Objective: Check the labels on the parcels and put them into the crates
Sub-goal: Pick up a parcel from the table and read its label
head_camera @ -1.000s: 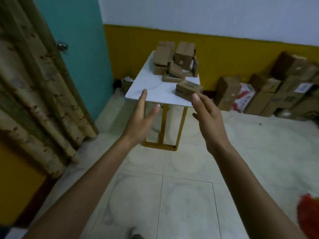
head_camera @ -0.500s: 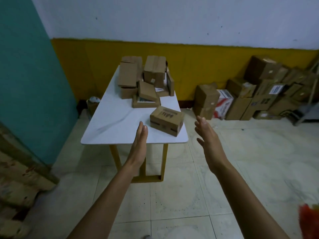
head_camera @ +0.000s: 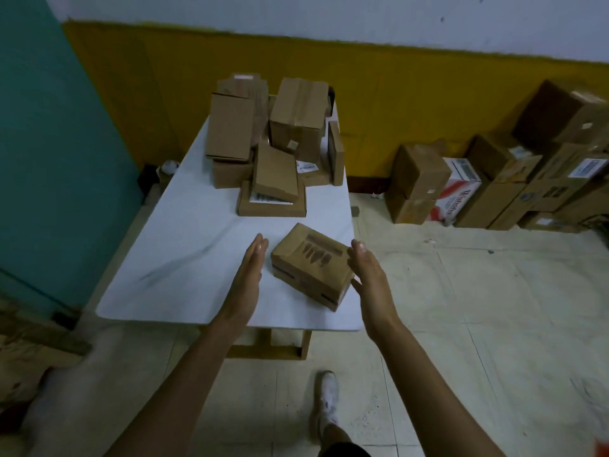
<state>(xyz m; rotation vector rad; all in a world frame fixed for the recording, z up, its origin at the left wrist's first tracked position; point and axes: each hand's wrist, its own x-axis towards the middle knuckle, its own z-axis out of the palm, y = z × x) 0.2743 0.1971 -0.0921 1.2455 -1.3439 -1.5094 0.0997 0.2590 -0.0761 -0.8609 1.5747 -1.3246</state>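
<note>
Both hands closer than half a second back, now flanking one parcel (head_camera: pixel 309 263). Location: tabletop (head_camera: pixel 184 258), near right corner, with the parcel's lower corner close to the near edge; bare surface lies to the left. Left hand (head_camera: pixel 247 278): fingers (head_camera: pixel 258 249) straight, pressed together, a gap short of the parcel. Right hand (head_camera: pixel 370 278): fingers (head_camera: pixel 360 251) straight, slightly spread, just beside its right side; contact cannot be told. Far end: one heap of parcels (head_camera: pixel 273 143), overlapping, count unclear. Floor, right: stacked cartons (head_camera: pixel 494 189).

No legible txt: red lettering on white carton (head_camera: pixel 460 189) blurred, parcel labels (head_camera: pixel 307 167) too small
</note>
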